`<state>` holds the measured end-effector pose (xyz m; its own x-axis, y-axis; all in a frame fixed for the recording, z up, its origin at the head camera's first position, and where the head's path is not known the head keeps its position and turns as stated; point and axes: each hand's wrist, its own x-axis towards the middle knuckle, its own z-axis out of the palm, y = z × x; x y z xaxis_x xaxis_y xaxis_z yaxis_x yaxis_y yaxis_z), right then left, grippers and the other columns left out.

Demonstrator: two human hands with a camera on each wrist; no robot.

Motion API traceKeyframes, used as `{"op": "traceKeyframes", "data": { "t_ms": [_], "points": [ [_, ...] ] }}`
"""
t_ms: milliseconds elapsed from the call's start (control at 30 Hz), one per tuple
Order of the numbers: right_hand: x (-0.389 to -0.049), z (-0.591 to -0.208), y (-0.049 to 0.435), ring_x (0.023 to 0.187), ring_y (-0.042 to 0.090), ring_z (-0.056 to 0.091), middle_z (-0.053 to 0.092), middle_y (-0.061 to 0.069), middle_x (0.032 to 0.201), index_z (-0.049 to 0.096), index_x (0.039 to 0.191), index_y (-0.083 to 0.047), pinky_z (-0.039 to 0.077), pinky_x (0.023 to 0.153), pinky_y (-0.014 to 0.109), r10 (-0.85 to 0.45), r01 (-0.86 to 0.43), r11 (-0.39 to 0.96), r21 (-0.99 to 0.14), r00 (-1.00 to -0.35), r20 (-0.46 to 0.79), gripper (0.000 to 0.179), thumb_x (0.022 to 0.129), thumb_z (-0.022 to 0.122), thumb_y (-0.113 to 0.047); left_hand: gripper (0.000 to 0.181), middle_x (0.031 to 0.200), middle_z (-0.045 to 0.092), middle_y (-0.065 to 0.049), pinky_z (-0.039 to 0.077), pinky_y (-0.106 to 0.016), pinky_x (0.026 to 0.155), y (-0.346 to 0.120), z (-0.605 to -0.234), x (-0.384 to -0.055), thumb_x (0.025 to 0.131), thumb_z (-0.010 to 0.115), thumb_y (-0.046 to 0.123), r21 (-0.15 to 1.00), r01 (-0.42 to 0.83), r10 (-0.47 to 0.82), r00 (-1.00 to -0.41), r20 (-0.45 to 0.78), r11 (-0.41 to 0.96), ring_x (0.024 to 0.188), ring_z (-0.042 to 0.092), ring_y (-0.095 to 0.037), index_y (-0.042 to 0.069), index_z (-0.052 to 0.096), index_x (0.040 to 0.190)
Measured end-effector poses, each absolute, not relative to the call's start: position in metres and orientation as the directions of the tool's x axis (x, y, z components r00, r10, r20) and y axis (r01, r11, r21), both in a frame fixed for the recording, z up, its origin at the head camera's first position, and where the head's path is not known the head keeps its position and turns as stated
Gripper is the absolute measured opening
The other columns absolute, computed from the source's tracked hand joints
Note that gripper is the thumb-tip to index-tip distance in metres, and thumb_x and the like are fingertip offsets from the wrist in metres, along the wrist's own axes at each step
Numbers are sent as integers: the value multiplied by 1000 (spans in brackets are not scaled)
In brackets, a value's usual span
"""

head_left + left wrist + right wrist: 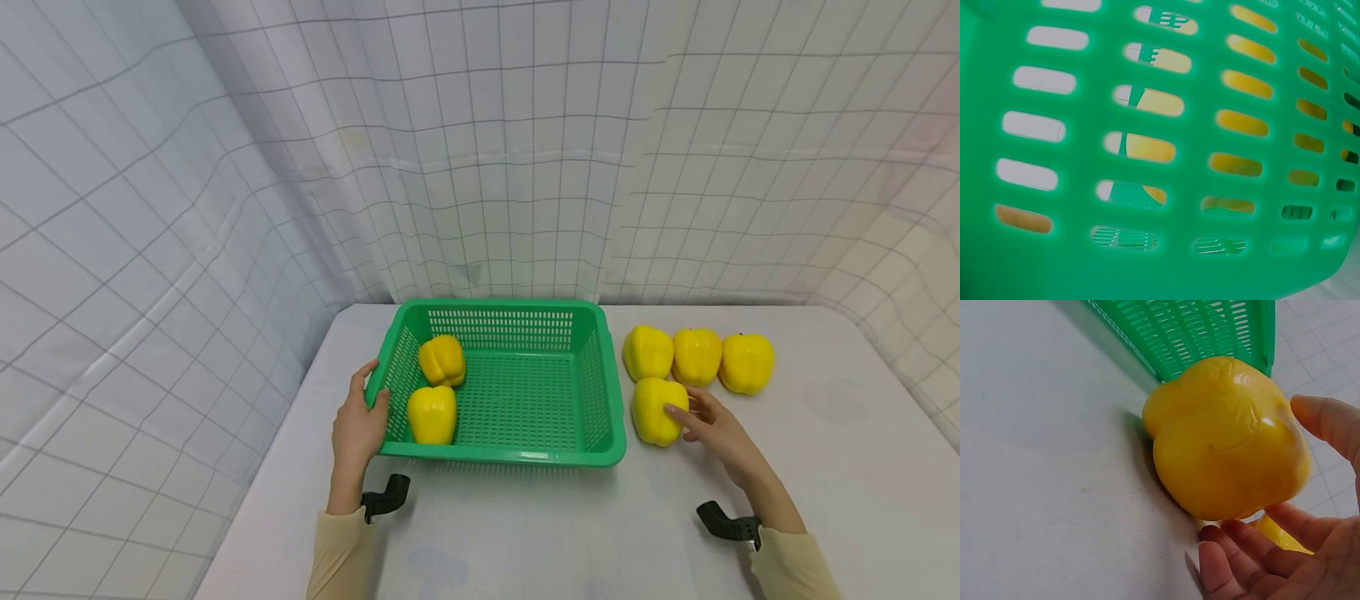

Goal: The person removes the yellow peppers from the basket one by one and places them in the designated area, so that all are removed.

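At the left end of the green plastic basket [517, 457], my left hand [360, 423] grips the rim, with the thumb on the inner side. Inside the basket, two yellow bell peppers lie near that end, one pepper [442, 361] behind the other pepper [432, 415]. The left wrist view is filled by the slotted basket wall [1085, 150], with yellow showing through its slots. Beside the basket's right end, my right hand [712, 429] holds another yellow bell pepper [1229, 444] between thumb and fingers. This pepper sits low at the white tabletop.
Behind the held pepper, three more yellow bell peppers stand in a row: a left one [648, 353], a middle one [697, 356] and a right one [747, 363]. A white grid-patterned curtain [495, 167] hangs along the back and sides of the white table [510, 542].
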<state>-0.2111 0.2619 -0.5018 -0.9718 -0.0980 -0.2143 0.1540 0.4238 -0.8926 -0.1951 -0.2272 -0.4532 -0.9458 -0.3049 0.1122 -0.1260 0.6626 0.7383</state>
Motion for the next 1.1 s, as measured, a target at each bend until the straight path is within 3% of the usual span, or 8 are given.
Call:
{"op": "traceKeyframes", "data": {
  "t_ms": [167,367,633,1100],
  "points": [
    [-206,-498,263,108,29,48,33,28,140,24,147,-1,50,74,28,-50,97,416,-904,-990,-129,76,94,54,-46,49,80,61,-18,35,-32,43,-227,-453,-195,99,48,22,738,-123,-306,-945,117,663,48,47,-23,17,35,146],
    [-201,-489,262,98,16,48,42,22,134,32,143,2,50,71,26,34,27,452,-892,-999,-13,70,95,52,-45,49,82,62,-18,35,-32,43,-228,-454,-196,99,48,23,740,-124,-308,-944,117,661,49,49,-23,17,35,146],
    [-199,-475,251,100,20,43,49,18,129,47,134,1,43,70,19,133,-23,508,-861,-986,104,57,96,52,-42,49,84,62,-19,35,-32,43,-228,-454,-196,99,48,23,740,-122,-305,-945,117,662,50,49,-23,18,35,146],
    [-206,-434,206,95,19,51,60,10,116,59,121,-3,41,76,19,-35,-257,516,-817,-959,280,38,95,59,-30,49,81,62,-19,34,-32,43,-227,-455,-197,98,49,22,739,-117,-307,-943,127,663,49,49,-24,17,36,145]
  ]
}}
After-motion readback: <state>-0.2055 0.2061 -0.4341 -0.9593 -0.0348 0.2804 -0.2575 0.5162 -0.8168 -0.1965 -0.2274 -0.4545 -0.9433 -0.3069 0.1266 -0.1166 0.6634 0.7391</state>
